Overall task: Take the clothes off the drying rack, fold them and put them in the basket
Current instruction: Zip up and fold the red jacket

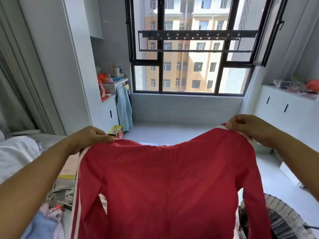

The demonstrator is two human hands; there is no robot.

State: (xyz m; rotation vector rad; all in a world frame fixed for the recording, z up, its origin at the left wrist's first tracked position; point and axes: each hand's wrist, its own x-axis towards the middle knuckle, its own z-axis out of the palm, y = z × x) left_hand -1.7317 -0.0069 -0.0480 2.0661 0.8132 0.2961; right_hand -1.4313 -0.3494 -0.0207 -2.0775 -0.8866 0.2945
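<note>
Left hand pinches the left shoulder of the red top; right hand pinches the right shoulder. The top hangs spread below both sets of fingers, basket lower right.

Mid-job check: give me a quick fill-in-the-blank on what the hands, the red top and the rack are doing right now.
1. Both hands, left and right, hold the red top by its ____.
2. The stripes down the top's sleeves are ____.
3. The drying rack by the window has ____ clothes hanging on it.
4. The basket sits at the lower ____ of the view.

Missing words: shoulders; white; no; right
</note>
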